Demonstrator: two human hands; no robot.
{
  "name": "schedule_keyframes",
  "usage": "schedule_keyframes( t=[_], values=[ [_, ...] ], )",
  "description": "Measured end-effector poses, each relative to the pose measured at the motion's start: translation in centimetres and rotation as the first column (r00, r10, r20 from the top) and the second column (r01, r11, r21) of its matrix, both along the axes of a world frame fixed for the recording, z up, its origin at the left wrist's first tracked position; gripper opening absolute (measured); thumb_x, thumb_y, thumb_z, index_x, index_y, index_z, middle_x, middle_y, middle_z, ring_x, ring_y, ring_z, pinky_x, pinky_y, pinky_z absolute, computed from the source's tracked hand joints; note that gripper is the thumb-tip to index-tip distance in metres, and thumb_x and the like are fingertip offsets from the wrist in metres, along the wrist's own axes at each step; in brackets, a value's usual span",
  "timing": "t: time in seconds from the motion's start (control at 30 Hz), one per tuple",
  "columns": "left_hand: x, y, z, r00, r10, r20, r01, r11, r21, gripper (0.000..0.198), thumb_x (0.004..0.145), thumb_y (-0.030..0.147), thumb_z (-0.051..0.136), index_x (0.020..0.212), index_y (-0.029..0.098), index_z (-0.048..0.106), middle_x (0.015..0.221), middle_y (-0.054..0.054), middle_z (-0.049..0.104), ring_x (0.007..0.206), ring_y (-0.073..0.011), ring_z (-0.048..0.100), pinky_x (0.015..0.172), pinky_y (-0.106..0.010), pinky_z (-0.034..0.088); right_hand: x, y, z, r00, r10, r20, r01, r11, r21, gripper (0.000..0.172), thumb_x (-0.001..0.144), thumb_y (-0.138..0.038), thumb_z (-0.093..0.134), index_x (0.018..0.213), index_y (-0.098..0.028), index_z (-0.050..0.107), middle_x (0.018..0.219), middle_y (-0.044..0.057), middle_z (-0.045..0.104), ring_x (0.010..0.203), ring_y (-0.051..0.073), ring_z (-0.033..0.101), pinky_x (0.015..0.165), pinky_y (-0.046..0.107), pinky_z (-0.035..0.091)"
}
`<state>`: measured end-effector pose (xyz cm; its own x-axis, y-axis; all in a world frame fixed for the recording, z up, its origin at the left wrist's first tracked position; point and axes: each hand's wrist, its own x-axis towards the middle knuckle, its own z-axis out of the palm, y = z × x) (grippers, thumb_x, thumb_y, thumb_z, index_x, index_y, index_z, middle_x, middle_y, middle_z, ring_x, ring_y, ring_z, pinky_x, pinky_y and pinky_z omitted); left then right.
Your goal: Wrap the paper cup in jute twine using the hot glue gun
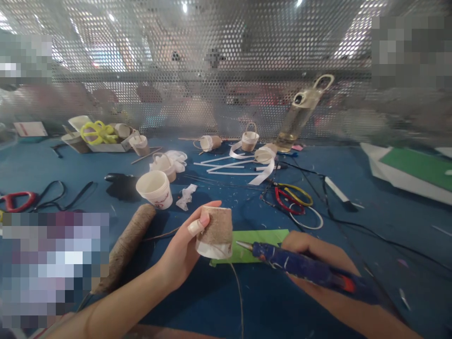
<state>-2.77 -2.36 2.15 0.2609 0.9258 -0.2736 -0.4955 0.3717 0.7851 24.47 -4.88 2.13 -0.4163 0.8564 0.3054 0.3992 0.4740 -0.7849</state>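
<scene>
My left hand (183,247) grips a paper cup (214,233) wrapped in brown twine, held upside down above the blue table. A strand of twine (238,287) trails down from the cup towards me. My right hand (310,252) is closed round a blue hot glue gun (303,267), whose metal nozzle (244,245) points left and sits just right of the cup's white lower rim. A green paper sheet (261,238) lies flat under and behind the cup and nozzle.
A spool of twine (127,245) lies left of my forearm. A plain paper cup (155,189), finished twine baskets (249,139), white ribbon strips (226,165), red-yellow scissors (291,197), red scissors (14,200), cables and a clear bottle (300,117) stand on the table before a perforated metal screen.
</scene>
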Motion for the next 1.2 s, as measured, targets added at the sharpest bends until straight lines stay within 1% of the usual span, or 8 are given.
schedule_keyframes(
  t=[0.1,0.2,0.37,0.5,0.6,0.87,1.03,1.2],
  values=[
    [0.05,-0.09,0.13,0.999,-0.037,-0.018,0.037,0.999,0.017,0.048,0.084,0.044,0.072,0.127,0.023,0.069,0.117,-0.010,0.072,0.106,-0.0281,0.063,0.084,-0.034,0.049,-0.12,-0.16,-0.16,0.999,0.020,0.050,-0.019,1.000,-0.019,0.014,0.087,-0.021,0.064,0.080,-0.025,0.053,0.072,-0.002,0.060,0.058,0.014,0.056,0.053,0.027,0.041],
    [0.14,-0.23,0.28,0.998,-0.056,-0.039,0.058,0.998,0.036,0.047,0.082,0.043,0.075,0.125,0.025,0.070,0.115,-0.008,0.072,0.104,-0.0272,0.063,0.085,-0.034,0.049,-0.43,-0.30,-0.13,0.994,-0.010,0.107,0.010,1.000,0.005,0.017,0.085,-0.022,0.062,0.076,-0.025,0.049,0.068,-0.003,0.057,0.055,0.013,0.053,0.051,0.027,0.037],
    [0.08,-0.28,0.13,0.993,-0.053,-0.101,0.058,0.997,0.046,0.046,0.081,0.044,0.078,0.124,0.027,0.071,0.117,-0.007,0.071,0.101,-0.0243,0.063,0.080,-0.030,0.049,-0.49,-0.22,0.02,0.980,-0.027,0.196,0.012,0.997,0.075,0.023,0.081,-0.016,0.062,0.075,-0.026,0.043,0.063,-0.006,0.053,0.049,0.011,0.048,0.048,0.026,0.033],
    [0.02,-0.25,-0.14,0.990,-0.035,-0.140,0.043,0.998,0.049,0.046,0.080,0.042,0.079,0.123,0.028,0.071,0.116,-0.006,0.071,0.101,-0.0237,0.062,0.082,-0.030,0.048,-0.28,-0.18,0.07,0.967,-0.058,0.248,0.012,0.983,0.182,0.022,0.083,-0.018,0.060,0.078,-0.026,0.040,0.063,-0.008,0.049,0.049,0.010,0.045,0.049,0.026,0.030],
    [0.09,-0.21,-0.15,0.988,-0.020,-0.156,0.028,0.998,0.048,0.045,0.081,0.042,0.079,0.123,0.028,0.070,0.115,-0.006,0.071,0.101,-0.0235,0.063,0.083,-0.031,0.048,-0.18,-0.18,0.18,0.965,-0.038,0.258,-0.021,0.975,0.220,0.020,0.083,-0.019,0.057,0.079,-0.026,0.039,0.064,-0.008,0.046,0.049,0.011,0.042,0.050,0.027,0.029],
    [0.17,-0.17,0.03,0.983,0.011,-0.185,-0.001,0.998,0.055,0.047,0.079,0.042,0.080,0.123,0.027,0.070,0.119,-0.007,0.070,0.103,-0.0248,0.062,0.083,-0.031,0.048,-0.09,-0.18,0.12,0.952,-0.053,0.301,-0.026,0.967,0.253,0.017,0.086,-0.025,0.053,0.080,-0.026,0.038,0.066,-0.006,0.046,0.050,0.012,0.043,0.051,0.029,0.029],
    [0.16,-0.08,-0.41,0.980,0.023,-0.200,-0.007,0.997,0.080,0.046,0.080,0.041,0.080,0.123,0.027,0.070,0.120,-0.007,0.070,0.109,-0.0263,0.060,0.087,-0.033,0.047,-0.20,-0.12,-0.20,0.930,-0.093,0.357,-0.025,0.950,0.312,0.020,0.082,-0.017,0.054,0.080,-0.026,0.036,0.066,-0.006,0.047,0.050,0.012,0.046,0.051,0.027,0.029],
    [0.10,0.02,-0.67,0.977,0.010,-0.214,0.009,0.996,0.087,0.046,0.081,0.042,0.080,0.124,0.030,0.069,0.120,-0.004,0.069,0.110,-0.0245,0.058,0.088,-0.032,0.046,-0.61,-0.27,-0.55,0.940,-0.130,0.315,0.007,0.931,0.364,0.018,0.084,-0.015,0.050,0.080,-0.026,0.036,0.067,-0.007,0.045,0.052,0.011,0.045,0.052,0.026,0.028]
  ],
)
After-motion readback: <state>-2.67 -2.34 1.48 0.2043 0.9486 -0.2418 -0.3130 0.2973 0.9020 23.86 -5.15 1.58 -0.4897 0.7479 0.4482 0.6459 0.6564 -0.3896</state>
